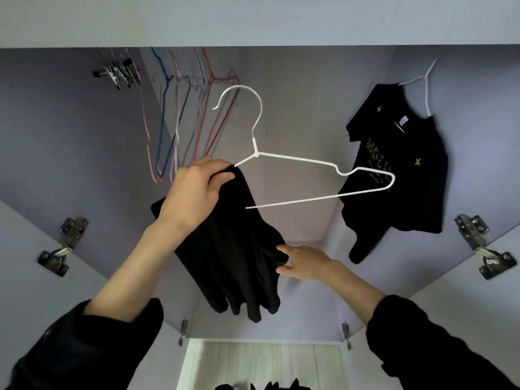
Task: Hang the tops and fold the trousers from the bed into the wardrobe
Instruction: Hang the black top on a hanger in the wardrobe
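My left hand (197, 190) pinches the black top (233, 263) against the white hanger (298, 161). It hangs limp, creased. My right hand (304, 263) grips its lower edge.

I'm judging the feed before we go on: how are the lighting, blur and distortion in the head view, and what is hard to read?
Head view: light is dim and even, no glare. Wide-angle distortion bows the wardrobe walls and splays the door hinges. The coloured hangers at the back are soft and faint. The black garment shows almost no fold detail. The white hanger and both hands, left and right, read sharply.
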### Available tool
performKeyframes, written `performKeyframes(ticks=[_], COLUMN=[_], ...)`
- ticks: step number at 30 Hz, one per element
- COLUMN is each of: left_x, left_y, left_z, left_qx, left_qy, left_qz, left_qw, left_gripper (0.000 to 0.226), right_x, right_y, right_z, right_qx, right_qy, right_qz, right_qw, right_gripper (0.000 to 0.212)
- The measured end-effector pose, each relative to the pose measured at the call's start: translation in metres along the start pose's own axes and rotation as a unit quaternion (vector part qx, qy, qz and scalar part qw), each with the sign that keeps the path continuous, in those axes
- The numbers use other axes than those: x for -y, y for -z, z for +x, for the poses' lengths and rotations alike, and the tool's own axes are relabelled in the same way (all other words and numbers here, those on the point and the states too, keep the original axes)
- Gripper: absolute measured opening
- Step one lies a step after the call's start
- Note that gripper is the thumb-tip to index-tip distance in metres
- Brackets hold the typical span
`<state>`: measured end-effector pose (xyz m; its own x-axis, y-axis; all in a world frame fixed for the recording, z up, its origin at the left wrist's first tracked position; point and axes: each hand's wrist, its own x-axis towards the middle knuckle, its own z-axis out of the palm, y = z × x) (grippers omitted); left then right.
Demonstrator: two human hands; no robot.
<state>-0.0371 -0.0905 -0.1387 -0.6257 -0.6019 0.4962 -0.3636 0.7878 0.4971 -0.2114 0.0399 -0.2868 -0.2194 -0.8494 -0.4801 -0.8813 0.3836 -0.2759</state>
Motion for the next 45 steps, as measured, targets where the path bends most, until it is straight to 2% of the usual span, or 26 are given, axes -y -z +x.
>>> performKeyframes(ticks=[3, 8, 11, 15, 19, 25, 29, 32, 35, 37, 39, 42, 45], left_x=[0.003, 0.027, 0.045, 0.047, 0.044, 0.038, 0.039, 0.034, 0.029, 0.025, 0.02, 0.015, 0.014], left_y=[0.013, 0.016, 0.017, 0.015, 0.011, 0.0, -0.007, -0.007, -0.006, -0.01, -0.016, -0.024, -0.026], left_z=[-0.003, -0.015, -0.023, -0.027, -0.021, -0.017, -0.018, -0.02, -0.021, -0.021, -0.021, -0.024, -0.029], left_qx=[-0.017, 0.007, 0.027, 0.044, 0.036, 0.051, 0.044, 0.002, -0.019, -0.012, 0.003, 0.03, 0.056], left_qy=[0.004, 0.054, 0.089, 0.088, 0.051, 0.005, 0.005, 0.034, 0.05, 0.044, 0.031, 0.023, 0.037], left_qz=[0.003, 0.037, 0.079, 0.118, 0.133, 0.126, 0.083, 0.024, -0.02, -0.039, -0.047, -0.064, -0.079], left_qw=[1.0, 0.998, 0.993, 0.988, 0.989, 0.991, 0.996, 0.999, 0.998, 0.998, 0.998, 0.997, 0.995], left_gripper=[0.015, 0.017, 0.019, 0.017, 0.015, 0.012, 0.011, 0.015, 0.018, 0.018, 0.019, 0.019, 0.019], right_x=[-0.012, -0.042, -0.065, -0.064, -0.043, -0.011, -0.012, -0.017, -0.014, -0.001, 0.02, 0.046, 0.051], right_y=[0.002, 0.029, 0.049, 0.075, 0.096, 0.112, 0.11, 0.103, 0.109, 0.116, 0.12, 0.114, 0.109], right_z=[0.005, -0.003, -0.02, -0.035, -0.041, -0.05, -0.044, -0.045, -0.05, -0.051, -0.049, -0.042, -0.038], right_qx=[0.004, -0.116, -0.176, -0.266, -0.29, -0.34, -0.296, -0.264, -0.301, -0.333, -0.317, -0.281, -0.295], right_qy=[-0.032, -0.061, -0.069, -0.024, 0.003, 0.113, 0.128, 0.133, 0.121, 0.129, 0.154, 0.184, 0.189], right_qz=[-0.056, -0.07, -0.027, 0.016, -0.001, -0.052, -0.075, 0.024, 0.135, 0.12, 0.131, 0.197, 0.211], right_qw=[0.998, 0.989, 0.982, 0.964, 0.957, 0.932, 0.943, 0.955, 0.936, 0.926, 0.927, 0.921, 0.913], right_gripper=[0.057, 0.037, 0.03, 0.022, 0.02, 0.014, 0.016, 0.019, 0.025, 0.03, 0.032, 0.018, 0.021])
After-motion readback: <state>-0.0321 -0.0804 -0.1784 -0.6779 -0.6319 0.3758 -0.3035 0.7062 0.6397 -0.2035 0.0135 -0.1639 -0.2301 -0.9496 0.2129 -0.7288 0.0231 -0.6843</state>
